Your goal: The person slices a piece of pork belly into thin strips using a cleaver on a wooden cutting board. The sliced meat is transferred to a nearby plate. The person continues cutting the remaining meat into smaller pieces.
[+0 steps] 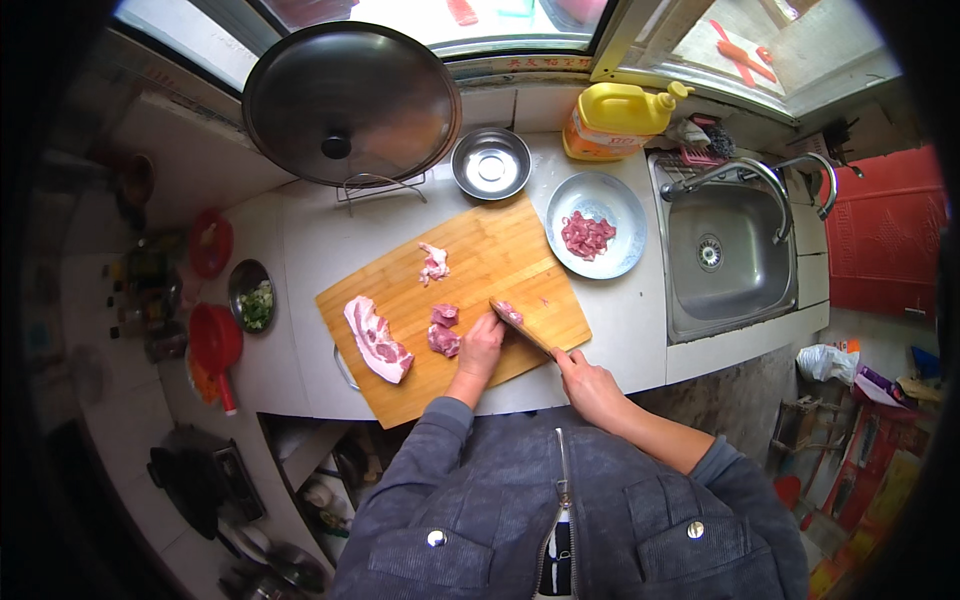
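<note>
My right hand [589, 382] grips the handle of a kitchen knife [525, 330], its blade slanting up and left over a wooden cutting board [495, 262]. Against the blade's far end, the curled fingers of my left hand [481, 345] hold a piece of meat [511, 312], largely hidden by hand and blade. Two chunks of red meat [444, 339] lie just left of that hand. Farther left is a thick slab of fatty pork [377, 341]. A pale fatty scrap [433, 264] rests higher on the board. Cut meat pieces [589, 235] fill the middle of a pale bowl [556, 251] at the board's upper right.
Behind the board stand a steel bowl [491, 163], a large wok lid [352, 97] on a wire rack and a yellow jug [616, 112]. A steel sink [727, 285] is at right. Leftward are a bowl of chopped greens [253, 300] and a red ladle [216, 337].
</note>
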A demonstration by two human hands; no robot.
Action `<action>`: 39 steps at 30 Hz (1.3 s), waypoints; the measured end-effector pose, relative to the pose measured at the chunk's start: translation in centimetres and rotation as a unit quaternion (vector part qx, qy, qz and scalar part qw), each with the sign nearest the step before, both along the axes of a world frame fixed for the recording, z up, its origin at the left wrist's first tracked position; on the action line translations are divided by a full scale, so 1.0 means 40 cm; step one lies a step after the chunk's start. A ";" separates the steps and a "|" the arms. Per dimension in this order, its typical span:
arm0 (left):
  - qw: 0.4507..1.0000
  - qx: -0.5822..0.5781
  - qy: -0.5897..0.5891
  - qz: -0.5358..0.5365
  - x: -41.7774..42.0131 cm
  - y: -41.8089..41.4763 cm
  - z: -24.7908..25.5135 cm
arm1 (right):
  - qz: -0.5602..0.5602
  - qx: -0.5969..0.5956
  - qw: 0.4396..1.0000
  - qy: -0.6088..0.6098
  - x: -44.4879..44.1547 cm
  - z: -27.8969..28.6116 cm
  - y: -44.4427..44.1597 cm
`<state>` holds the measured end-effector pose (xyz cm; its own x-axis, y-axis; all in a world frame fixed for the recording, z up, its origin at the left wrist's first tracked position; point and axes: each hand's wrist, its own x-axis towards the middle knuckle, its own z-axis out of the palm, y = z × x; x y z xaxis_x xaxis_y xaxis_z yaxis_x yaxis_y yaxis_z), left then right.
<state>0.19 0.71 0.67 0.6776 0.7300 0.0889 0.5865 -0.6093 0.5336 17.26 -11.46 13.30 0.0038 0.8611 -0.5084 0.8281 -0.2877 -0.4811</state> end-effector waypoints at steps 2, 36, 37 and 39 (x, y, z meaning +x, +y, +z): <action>0.996 -0.053 -0.035 0.059 0.008 -0.004 -0.002 | 0.019 0.004 1.000 -0.015 -0.012 0.002 0.020; 0.997 0.043 0.024 0.066 0.020 -0.026 0.010 | 0.064 0.029 0.997 -0.027 0.062 0.014 0.004; 0.997 0.049 0.012 0.061 0.019 -0.025 0.008 | 0.063 0.025 0.997 -0.029 0.060 0.013 0.000; 0.997 0.062 -0.010 0.051 0.017 -0.022 0.007 | 0.063 0.016 0.997 -0.032 0.057 0.010 -0.002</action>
